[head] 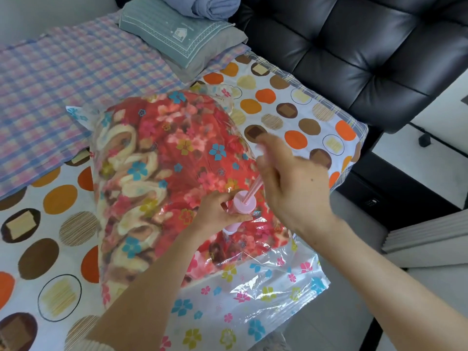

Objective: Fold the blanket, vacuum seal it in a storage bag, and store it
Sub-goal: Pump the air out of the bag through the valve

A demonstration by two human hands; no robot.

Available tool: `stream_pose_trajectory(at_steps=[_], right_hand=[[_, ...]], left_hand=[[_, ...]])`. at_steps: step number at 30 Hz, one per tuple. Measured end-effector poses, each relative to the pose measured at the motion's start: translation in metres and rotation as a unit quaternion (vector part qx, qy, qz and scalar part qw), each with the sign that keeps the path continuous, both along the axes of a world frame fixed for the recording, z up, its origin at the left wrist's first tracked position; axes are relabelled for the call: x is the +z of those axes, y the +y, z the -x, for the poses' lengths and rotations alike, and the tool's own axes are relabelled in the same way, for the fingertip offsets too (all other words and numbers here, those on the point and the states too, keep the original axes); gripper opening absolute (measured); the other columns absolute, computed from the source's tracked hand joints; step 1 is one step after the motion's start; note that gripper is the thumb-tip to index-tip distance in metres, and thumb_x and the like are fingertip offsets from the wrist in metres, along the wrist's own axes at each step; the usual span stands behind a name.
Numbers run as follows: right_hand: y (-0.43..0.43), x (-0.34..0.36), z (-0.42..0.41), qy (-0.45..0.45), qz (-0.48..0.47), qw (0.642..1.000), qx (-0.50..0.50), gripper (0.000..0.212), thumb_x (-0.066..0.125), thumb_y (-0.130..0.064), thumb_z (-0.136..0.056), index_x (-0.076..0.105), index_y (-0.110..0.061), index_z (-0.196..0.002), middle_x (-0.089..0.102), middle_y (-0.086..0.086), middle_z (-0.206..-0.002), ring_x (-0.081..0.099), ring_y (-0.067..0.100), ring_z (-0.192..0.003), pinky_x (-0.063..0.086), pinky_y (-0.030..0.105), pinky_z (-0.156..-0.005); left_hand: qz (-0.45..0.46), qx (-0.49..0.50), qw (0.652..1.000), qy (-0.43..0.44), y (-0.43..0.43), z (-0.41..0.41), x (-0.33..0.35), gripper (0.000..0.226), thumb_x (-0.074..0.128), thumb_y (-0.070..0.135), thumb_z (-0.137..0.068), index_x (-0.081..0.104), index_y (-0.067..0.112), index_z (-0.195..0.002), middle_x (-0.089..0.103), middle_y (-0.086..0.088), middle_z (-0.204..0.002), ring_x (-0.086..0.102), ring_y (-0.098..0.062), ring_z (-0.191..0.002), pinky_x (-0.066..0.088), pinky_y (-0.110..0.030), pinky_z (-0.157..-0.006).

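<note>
- The left hand (222, 211) has its fingers and thumb curled round the barrel of a pink hand pump (244, 203). The right hand (286, 178), up at 1 o'clock from it, is blurred; it seems to be closed round the top of the plunger rod (254, 187), which is drawn well out of the barrel.
- The blanket (164, 160), red with flowers, lies folded into a thick bundle inside the clear storage bag (253, 300), in the middle of the bed. The pump stands on the bag at the bundle's 5 o'clock edge, presumably over the valve, which the left hand hides.
- Judged from this, folding and bagging are done and the air is being drawn out. The bundle looks plump and the plastic loose, so the pumping seems far from finished.
- The bag's flat, empty end runs on toward 5 o'clock and overhangs the bed's edge. Whether its mouth is zipped cannot be told from here.
- Left to do: pump until flat, lift the pump off, close the valve, and put the pack away.
- Under the bag is a spotted sheet (50, 224). A plaid cloth (50, 84) lies at 10 o'clock, a pillow (182, 44) at 12, and a black padded chair (354, 51) at 2.
</note>
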State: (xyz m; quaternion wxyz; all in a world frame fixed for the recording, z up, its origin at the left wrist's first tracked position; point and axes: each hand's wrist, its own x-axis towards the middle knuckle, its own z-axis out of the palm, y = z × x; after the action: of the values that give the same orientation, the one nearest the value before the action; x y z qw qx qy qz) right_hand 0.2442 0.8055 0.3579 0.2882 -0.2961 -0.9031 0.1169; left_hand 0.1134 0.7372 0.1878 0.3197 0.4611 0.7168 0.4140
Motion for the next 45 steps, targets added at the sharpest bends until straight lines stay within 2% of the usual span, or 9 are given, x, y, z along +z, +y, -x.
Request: stream_pose_trajectory(at_steps=[6, 9, 12, 18, 25, 30, 36, 41, 45], right_hand=[[-0.006, -0.073, 0.012, -0.23, -0.005, 0.973, -0.002, 0.058, 0.088, -0.013, -0.044, 0.047, -0.01, -0.085, 0.028, -0.005, -0.031, 0.019, 0.016, -0.023, -0.001, 0.01, -0.047], [0.007, -0.022, 0.001, -0.066, -0.122, 0.99, -0.014, 0.008, 0.066, -0.014, -0.077, 0.059, -0.011, -0.08, 0.023, -0.004, -0.036, 0.018, 0.02, -0.03, 0.008, 0.012, -0.044], [0.009, 0.003, 0.008, 0.02, -0.057, 0.995, -0.085, 0.017, 0.045, -0.017, -0.086, 0.062, -0.014, -0.088, 0.036, 0.0, -0.038, 0.027, 0.02, -0.035, 0.019, 0.019, -0.039], [0.002, -0.054, 0.02, -0.257, -0.053, 0.961, 0.083, 0.045, 0.088, -0.017, -0.045, 0.056, -0.016, -0.077, 0.033, -0.007, -0.033, 0.027, 0.014, -0.024, 0.005, 0.012, -0.04], [-0.003, -0.008, 0.036, -0.07, -0.041, 0.996, -0.027, 0.02, 0.043, -0.014, -0.081, 0.063, -0.016, -0.084, 0.039, 0.0, -0.04, 0.036, 0.021, -0.032, 0.015, 0.019, -0.04], [-0.01, -0.055, 0.027, -0.416, -0.085, 0.898, 0.113, 0.023, 0.038, -0.021, -0.098, 0.047, -0.015, -0.118, 0.064, 0.006, -0.089, 0.064, 0.028, -0.084, 0.032, 0.027, -0.055], [-0.009, -0.012, 0.019, -0.08, -0.049, 0.994, -0.051, 0.014, 0.047, -0.014, -0.087, 0.06, -0.013, -0.084, 0.049, 0.005, -0.05, 0.046, 0.025, -0.041, 0.025, 0.022, -0.044], [-0.019, -0.059, 0.001, -0.376, -0.12, 0.917, 0.064, 0.029, 0.046, -0.013, -0.093, 0.042, -0.008, -0.121, 0.063, 0.006, -0.076, 0.064, 0.027, -0.067, 0.019, 0.024, -0.042], [-0.01, 0.019, 0.0, -0.014, -0.1, 0.995, 0.018, 0.02, 0.047, -0.023, -0.096, 0.056, -0.011, -0.109, 0.039, -0.001, -0.048, 0.043, 0.026, -0.044, 0.027, 0.026, -0.042]], left_hand=[[0.001, 0.008, 0.999, 0.034, -0.005, -0.013, 0.013, 0.045, 0.086, 0.022, -0.06, 0.072, 0.014, -0.101, 0.051, 0.005, -0.064, 0.04, 0.006, -0.057, 0.03, -0.014, -0.061], [-0.032, 0.018, 0.998, 0.051, -0.006, -0.011, 0.018, 0.05, 0.088, 0.028, -0.056, 0.072, 0.016, -0.102, 0.052, 0.011, -0.068, 0.047, 0.008, -0.062, 0.031, -0.004, -0.063], [-0.031, 0.019, 0.998, 0.043, -0.004, -0.006, 0.018, 0.052, 0.085, 0.04, -0.057, 0.071, 0.024, -0.104, 0.061, 0.006, -0.071, 0.049, -0.01, -0.063, 0.037, -0.017, -0.064], [-0.079, 0.053, 0.993, 0.068, -0.011, -0.006, -0.002, 0.063, 0.056, 0.081, -0.058, 0.052, 0.033, -0.098, 0.041, 0.026, -0.053, 0.04, 0.01, -0.057, 0.037, -0.031, -0.07], [-0.069, 0.042, 0.997, 0.018, -0.015, 0.004, -0.001, 0.052, 0.079, 0.057, -0.057, 0.07, 0.028, -0.099, 0.068, 0.014, -0.079, 0.05, 0.014, -0.063, 0.032, -0.021, -0.067], [-0.014, 0.05, 0.999, -0.012, -0.027, -0.016, 0.006, 0.046, 0.084, 0.024, -0.065, 0.068, 0.014, -0.107, 0.058, 0.013, -0.073, 0.053, 0.008, -0.064, 0.031, -0.006, -0.055], [0.002, 0.068, 0.998, -0.018, -0.027, -0.017, 0.014, 0.06, 0.082, 0.035, -0.066, 0.06, 0.029, -0.121, 0.068, 0.012, -0.101, 0.051, 0.006, -0.072, 0.035, -0.004, -0.064], [0.011, 0.097, 0.995, 0.01, -0.031, -0.045, 0.011, 0.059, 0.081, 0.028, -0.069, 0.06, 0.023, -0.123, 0.071, 0.003, -0.095, 0.061, -0.011, -0.076, 0.033, 0.001, -0.062], [-0.016, 0.158, 0.987, -0.036, -0.026, -0.042, 0.01, 0.056, 0.082, 0.04, -0.063, 0.065, 0.03, -0.114, 0.068, 0.02, -0.09, 0.057, 0.006, -0.077, 0.039, -0.006, -0.067]])
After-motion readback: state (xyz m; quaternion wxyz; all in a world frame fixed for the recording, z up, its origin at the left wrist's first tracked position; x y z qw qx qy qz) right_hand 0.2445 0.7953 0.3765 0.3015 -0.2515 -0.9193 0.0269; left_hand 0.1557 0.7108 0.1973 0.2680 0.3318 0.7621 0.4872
